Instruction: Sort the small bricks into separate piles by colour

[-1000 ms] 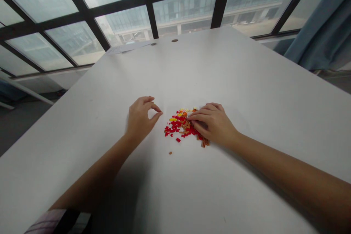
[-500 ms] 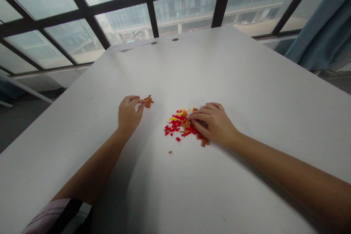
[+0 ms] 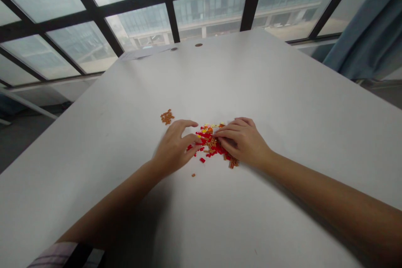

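Note:
A heap of tiny red, yellow and orange-brown bricks (image 3: 211,144) lies in the middle of the white table (image 3: 282,104). My left hand (image 3: 176,147) rests at the heap's left edge, fingers apart and fingertips among the red pieces, holding nothing I can see. Over the heap's right side lies my right hand (image 3: 243,139), its fingers stretched flat and pressed on the bricks. A small separate cluster of orange-brown bricks (image 3: 166,116) sits up and to the left of the heap. One loose brown piece (image 3: 194,174) lies just below the heap.
A sheet of paper (image 3: 143,53) lies at the table's far edge, near two small round caps (image 3: 198,45). Behind the table are large dark-framed windows, and a blue curtain (image 3: 367,29) hangs at the right.
My left hand left a few orange-brown bricks in a small cluster at the upper left, then came back right to the heap's edge. The right hand has stayed put.

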Tool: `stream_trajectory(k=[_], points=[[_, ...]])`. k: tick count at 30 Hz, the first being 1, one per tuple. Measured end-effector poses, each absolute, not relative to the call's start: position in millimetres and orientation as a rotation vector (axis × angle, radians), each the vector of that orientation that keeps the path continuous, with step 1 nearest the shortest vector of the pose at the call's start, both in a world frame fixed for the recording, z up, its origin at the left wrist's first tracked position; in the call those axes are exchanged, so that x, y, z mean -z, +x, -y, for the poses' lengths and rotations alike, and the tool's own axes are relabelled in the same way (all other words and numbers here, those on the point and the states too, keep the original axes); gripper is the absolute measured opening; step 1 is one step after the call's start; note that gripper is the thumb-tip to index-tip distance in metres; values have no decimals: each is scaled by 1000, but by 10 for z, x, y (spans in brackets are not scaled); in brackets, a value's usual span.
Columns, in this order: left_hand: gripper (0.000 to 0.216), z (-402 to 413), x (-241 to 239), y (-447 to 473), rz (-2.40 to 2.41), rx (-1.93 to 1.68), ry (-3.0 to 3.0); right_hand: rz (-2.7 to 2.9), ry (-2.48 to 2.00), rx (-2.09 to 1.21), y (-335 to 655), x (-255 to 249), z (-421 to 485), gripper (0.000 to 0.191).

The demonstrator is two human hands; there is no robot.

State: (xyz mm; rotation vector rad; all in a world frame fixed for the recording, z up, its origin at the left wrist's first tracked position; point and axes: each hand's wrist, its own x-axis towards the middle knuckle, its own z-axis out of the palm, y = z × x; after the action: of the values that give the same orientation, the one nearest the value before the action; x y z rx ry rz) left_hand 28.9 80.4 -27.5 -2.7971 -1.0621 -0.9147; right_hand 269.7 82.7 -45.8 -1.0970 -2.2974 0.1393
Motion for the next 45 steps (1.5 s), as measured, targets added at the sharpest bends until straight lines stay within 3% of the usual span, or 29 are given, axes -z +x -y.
stream_trajectory(k=[8, 18, 25, 32, 45], points=[[13, -759, 311, 350, 1162, 852, -2954, 2296, -1107, -125, 2689, 463, -827, 20], [4, -731, 318, 430, 1179, 786, -2962, 2306, -1118, -118, 2695, 450, -825, 20], [5, -1029, 296, 73, 1436, 1017, -2526, 2304, -1112, -160, 2699, 457, -829, 21], [3, -1368, 478, -366, 1749, 976, -2193, 2293, -1113, -164, 2705, 467, -820, 21], [15, -1379, 529, -404, 1844, 984, -2123, 2295, -1121, -158, 2706, 454, -815, 19]])
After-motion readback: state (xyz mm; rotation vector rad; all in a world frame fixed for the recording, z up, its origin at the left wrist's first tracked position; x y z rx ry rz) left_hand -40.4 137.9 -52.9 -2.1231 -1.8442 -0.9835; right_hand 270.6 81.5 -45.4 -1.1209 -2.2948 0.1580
